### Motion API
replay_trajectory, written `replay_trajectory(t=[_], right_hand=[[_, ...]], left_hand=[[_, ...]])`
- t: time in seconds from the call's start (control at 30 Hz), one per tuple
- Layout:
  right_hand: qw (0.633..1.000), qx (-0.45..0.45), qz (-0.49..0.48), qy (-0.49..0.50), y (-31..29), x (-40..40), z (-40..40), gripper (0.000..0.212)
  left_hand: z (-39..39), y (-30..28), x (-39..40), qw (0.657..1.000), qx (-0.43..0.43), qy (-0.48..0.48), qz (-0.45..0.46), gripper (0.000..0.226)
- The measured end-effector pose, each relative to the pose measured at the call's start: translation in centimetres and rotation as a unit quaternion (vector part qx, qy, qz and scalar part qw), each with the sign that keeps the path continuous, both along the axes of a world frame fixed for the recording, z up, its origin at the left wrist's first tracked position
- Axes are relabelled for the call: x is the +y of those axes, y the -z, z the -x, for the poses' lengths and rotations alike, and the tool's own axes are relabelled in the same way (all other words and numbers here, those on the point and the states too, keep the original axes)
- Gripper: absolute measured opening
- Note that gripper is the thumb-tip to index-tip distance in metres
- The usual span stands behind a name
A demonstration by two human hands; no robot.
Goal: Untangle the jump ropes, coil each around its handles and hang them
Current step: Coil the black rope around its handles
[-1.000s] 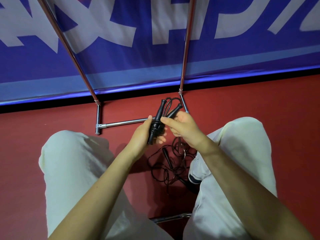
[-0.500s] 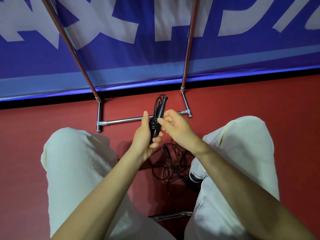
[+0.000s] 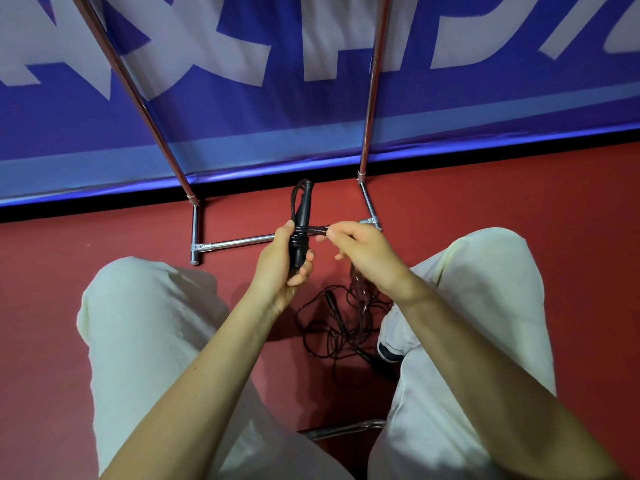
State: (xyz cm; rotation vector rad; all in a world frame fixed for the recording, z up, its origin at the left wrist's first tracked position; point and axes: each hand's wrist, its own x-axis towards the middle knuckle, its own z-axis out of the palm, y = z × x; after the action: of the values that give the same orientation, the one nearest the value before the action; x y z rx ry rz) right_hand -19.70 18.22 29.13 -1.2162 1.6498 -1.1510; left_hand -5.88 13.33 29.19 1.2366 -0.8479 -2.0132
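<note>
My left hand (image 3: 282, 263) grips a pair of black jump-rope handles (image 3: 302, 216) held upright together, with several turns of black cord wound round their middle. My right hand (image 3: 363, 252) pinches the cord (image 3: 317, 230) just to the right of the handles and holds it taut and level. From under my right hand the cord drops to a tangled heap of black jump rope (image 3: 341, 323) on the red floor between my knees; another black handle lies in that heap.
A chrome rack (image 3: 239, 241) stands ahead, its two uprights rising in front of a blue banner with white letters. My knees in pale trousers flank the heap. A chrome chair bar (image 3: 346, 429) crosses low between my legs.
The two handles, spread apart a second ago, are now side by side. My right hand has moved out to the right, pulling the cord taut around them.
</note>
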Motion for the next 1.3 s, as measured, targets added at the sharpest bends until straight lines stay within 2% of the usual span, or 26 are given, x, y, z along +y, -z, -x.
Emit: replay_trajectory(t=[0.07, 0.13, 0.2, 0.27, 0.37, 0.5, 0.6, 0.67, 0.7, 0.77, 0.83, 0.87, 0.9, 0.97, 1.03, 1.1, 1.2, 1.3], right_hand=[[0.990, -0.140, -0.025, -0.021, -0.6, 0.1, 0.3, 0.022], [0.975, -0.221, -0.013, -0.035, -1.0, 0.1, 0.4, 0.014], [0.960, -0.270, -0.004, -0.068, -1.3, 0.2, 0.5, 0.012], [0.945, -0.305, -0.021, -0.115, -1.6, 0.3, 0.6, 0.029], [0.942, -0.298, -0.044, -0.146, -1.6, 0.5, 0.5, 0.037], [0.944, -0.308, -0.017, -0.115, -1.9, 0.6, 0.1, 0.010], [0.968, -0.242, -0.002, -0.071, -1.7, 0.9, -0.3, 0.009], [0.982, -0.188, -0.005, -0.026, -1.2, 0.8, -0.3, 0.015], [0.985, -0.171, -0.007, -0.002, -1.0, 0.8, -0.4, 0.018], [0.988, -0.148, -0.005, 0.044, -0.7, 0.5, -0.6, 0.022], [0.985, -0.160, -0.001, 0.066, -0.7, 0.4, -0.8, 0.022], [0.982, -0.176, 0.002, 0.065, -0.7, 0.3, -0.9, 0.023], [0.980, -0.189, 0.005, 0.057, -0.7, 0.3, -0.9, 0.024], [0.982, -0.188, 0.008, 0.034, -0.8, 0.2, -0.7, 0.024], [0.987, -0.156, -0.003, 0.026, -0.5, -0.1, -0.6, 0.023], [0.993, -0.109, -0.011, 0.035, 0.1, -0.4, -0.6, 0.027], [0.999, -0.039, -0.019, 0.022, 0.2, -0.2, -0.3, 0.029], [0.999, -0.027, -0.025, -0.018, -0.6, 0.1, 0.1, 0.027]], left_hand=[[0.0, -0.4, 0.2, 1.000, 0.022, 0.016, 0.015, 0.045], [-0.2, -1.2, 0.5, 0.996, 0.067, 0.051, 0.001, 0.047], [-0.5, -1.7, 0.9, 0.987, 0.124, 0.093, -0.046, 0.050], [-0.7, -2.4, 1.6, 0.970, 0.167, 0.149, -0.096, 0.056], [-0.5, -2.5, 2.3, 0.951, 0.168, 0.222, -0.137, 0.067], [-0.6, -2.2, 1.8, 0.955, 0.100, 0.260, -0.105, 0.080], [-0.2, -1.3, 1.3, 0.986, -0.002, 0.160, -0.050, 0.077], [-0.1, -0.4, 0.9, 0.992, -0.086, 0.087, 0.016, 0.070], [-0.1, 0.1, 0.9, 0.982, -0.153, 0.074, 0.081, 0.067], [-0.6, 1.0, 1.0, 0.923, -0.273, 0.101, 0.252, 0.059], [-0.7, 1.4, 1.8, 0.875, -0.312, 0.120, 0.349, 0.048], [-0.5, 1.3, 2.2, 0.877, -0.303, 0.112, 0.356, 0.047], [-0.3, 1.0, 2.4, 0.895, -0.277, 0.094, 0.338, 0.051], [0.2, 0.7, 2.4, 0.943, -0.202, 0.058, 0.258, 0.060], [0.4, 0.5, 2.5, 0.969, -0.152, 0.048, 0.189, 0.067], [0.5, 0.6, 3.0, 0.983, -0.101, 0.061, 0.141, 0.068], [0.7, 0.4, 3.7, 0.994, -0.016, 0.079, 0.069, 0.054], [0.9, 0.3, 3.8, 0.996, 0.049, 0.077, 0.023, 0.047]])
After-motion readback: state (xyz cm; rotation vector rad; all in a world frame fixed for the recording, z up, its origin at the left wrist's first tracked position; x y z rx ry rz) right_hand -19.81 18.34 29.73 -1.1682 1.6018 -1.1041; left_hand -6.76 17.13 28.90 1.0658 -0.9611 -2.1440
